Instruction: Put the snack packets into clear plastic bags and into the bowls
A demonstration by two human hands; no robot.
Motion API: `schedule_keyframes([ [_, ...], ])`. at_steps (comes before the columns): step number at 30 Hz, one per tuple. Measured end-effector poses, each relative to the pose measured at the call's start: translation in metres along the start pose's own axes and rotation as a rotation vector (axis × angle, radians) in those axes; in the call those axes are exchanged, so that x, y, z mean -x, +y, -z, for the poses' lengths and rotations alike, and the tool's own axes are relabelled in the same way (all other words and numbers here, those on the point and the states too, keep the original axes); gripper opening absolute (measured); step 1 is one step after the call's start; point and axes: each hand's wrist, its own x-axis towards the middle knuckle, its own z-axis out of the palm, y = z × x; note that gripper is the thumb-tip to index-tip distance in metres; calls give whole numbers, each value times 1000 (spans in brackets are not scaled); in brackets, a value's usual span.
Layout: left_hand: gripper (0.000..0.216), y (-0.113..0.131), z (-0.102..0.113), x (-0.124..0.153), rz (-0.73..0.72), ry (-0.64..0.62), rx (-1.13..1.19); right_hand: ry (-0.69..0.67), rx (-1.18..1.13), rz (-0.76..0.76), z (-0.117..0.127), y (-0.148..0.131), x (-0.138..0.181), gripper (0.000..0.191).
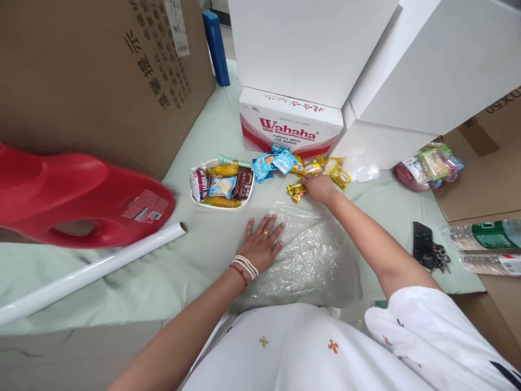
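Observation:
My left hand (pixel 262 241) lies flat with fingers spread on the left edge of a clear plastic bag (pixel 313 255) spread on the pale green sheet. My right hand (pixel 319 187) reaches forward to a small yellow snack packet (pixel 296 191), fingers curled at it; whether it grips the packet I cannot tell. Several yellow and blue snack packets (pixel 309 165) lie scattered just beyond. A white dish (pixel 222 205) filled with wrapped snacks sits to the left of them.
A red plastic jug (pixel 81 198) and a white rolled tube (pixel 89 271) lie at left. A Wahaha water carton (pixel 288 127) and white boxes (pixel 427 65) stand behind. A snack bag (pixel 429 165), keys (pixel 427 247) and bottles (pixel 484 236) lie at right. Brown cardboard (pixel 93 70) rises at back left.

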Motion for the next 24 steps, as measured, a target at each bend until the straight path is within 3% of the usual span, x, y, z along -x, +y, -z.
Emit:
schedule_keyframes([
  [5,57,-1,0,0,5,11,6,0,8,-110,-4,12,27,36],
  [10,63,0,0,0,21,25,20,72,-146,-202,3,16,90,27],
  [12,65,0,-1,0,25,18,16,29,-272,-126,4,8,114,25],
  [14,65,0,-1,0,28,8,4,-96,-361,32,2,-5,129,22],
  [17,64,1,-1,-1,29,0,-22,-245,-385,168,-9,-27,132,18],
  [24,64,2,-1,0,28,-17,-59,-153,-191,114,-23,-60,134,47],
])
